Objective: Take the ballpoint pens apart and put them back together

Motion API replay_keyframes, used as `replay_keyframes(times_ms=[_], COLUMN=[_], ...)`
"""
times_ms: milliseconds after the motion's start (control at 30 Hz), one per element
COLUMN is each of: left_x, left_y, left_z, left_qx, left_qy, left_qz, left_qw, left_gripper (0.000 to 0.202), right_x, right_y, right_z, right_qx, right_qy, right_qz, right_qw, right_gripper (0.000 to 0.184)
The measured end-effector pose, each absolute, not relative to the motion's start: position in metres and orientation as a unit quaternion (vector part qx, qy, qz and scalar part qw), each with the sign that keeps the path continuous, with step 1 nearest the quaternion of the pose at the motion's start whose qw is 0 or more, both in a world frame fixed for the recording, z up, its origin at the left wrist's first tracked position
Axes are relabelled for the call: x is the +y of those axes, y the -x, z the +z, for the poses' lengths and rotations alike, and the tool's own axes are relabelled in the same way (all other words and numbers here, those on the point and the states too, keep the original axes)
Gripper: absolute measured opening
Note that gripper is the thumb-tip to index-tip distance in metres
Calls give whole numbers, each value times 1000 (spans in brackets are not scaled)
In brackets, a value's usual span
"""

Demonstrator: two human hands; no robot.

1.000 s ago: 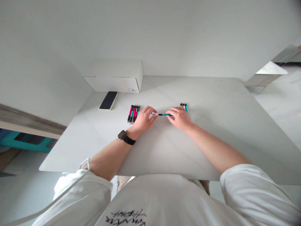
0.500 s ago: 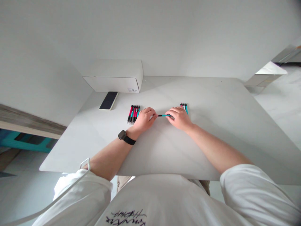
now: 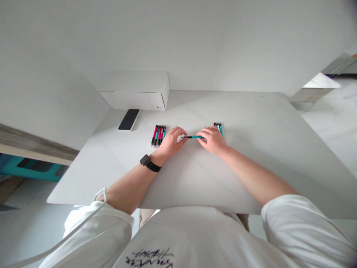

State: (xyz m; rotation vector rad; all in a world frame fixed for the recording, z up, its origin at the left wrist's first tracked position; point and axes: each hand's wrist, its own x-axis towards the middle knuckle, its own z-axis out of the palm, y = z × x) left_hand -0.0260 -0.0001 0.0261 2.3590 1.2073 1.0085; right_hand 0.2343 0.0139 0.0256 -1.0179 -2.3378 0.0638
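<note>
1. Right hand [image 3: 213,140]: fingers and thumb closed about one end of a teal-and-black pen [image 3: 195,137]; the remaining fingers are curled.
2. Left hand [image 3: 170,142]: thumb and forefinger curved, partly open, with a small gap between them; the pen's dark pointed end lies in this gap. Whether the fingertips press on it cannot be told.
3. Pen: level from side to side between the hands, its point at 9 o'clock and its held end at 3 o'clock. It is taken below as the centre of the clock, with 12 o'clock toward the wall [image 3: 195,48].
4. Left group of pens [image 3: 159,136]: at 9 o'clock, just beyond the left hand; red and teal barrels, side by side, black grips and tips toward 6 o'clock.
5. Right group of pens [image 3: 218,127]: between 2 and 3 o'clock, beside the right hand, which hides their lower parts; red, white and teal show.
6. Phone [image 3: 128,119]: between 9 and 10 o'clock, flat, dark screen upward.
7. White box [image 3: 132,99]: at 10 o'clock, just behind the phone.
8. Black watch [image 3: 150,163]: at 8 o'clock, on the left wrist.
9. Desk [image 3: 251,119]: pale; it carries both groups, the phone and the box.
</note>
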Motion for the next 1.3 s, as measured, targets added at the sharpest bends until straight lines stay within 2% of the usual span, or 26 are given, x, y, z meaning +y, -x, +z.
replay_keyframes(times_ms=[200, 333, 600, 767, 1300], left_x=[1, 2, 3, 3, 3], left_y=[26, 26, 27, 25, 29], left_z=[23, 21, 20, 22, 20], left_qx=[437, 430, 434, 423, 425], left_qy=[-827, -828, -831, -823, -835], left_qz=[331, 336, 324, 352, 325], left_qw=[125, 129, 131, 142, 129], left_gripper=[23, 13, 23, 15, 11], right_x=[13, 13, 13, 13, 14], right_y=[-233, -234, -234, -233, -237], right_z=[27, 26, 28, 28, 31], right_qx=[-878, -878, -880, -876, -882], right_qy=[376, 376, 372, 380, 371], right_qz=[33, 38, 33, 35, 31], right_qw=[296, 293, 294, 295, 289], right_gripper=[12, 13, 12, 13, 15])
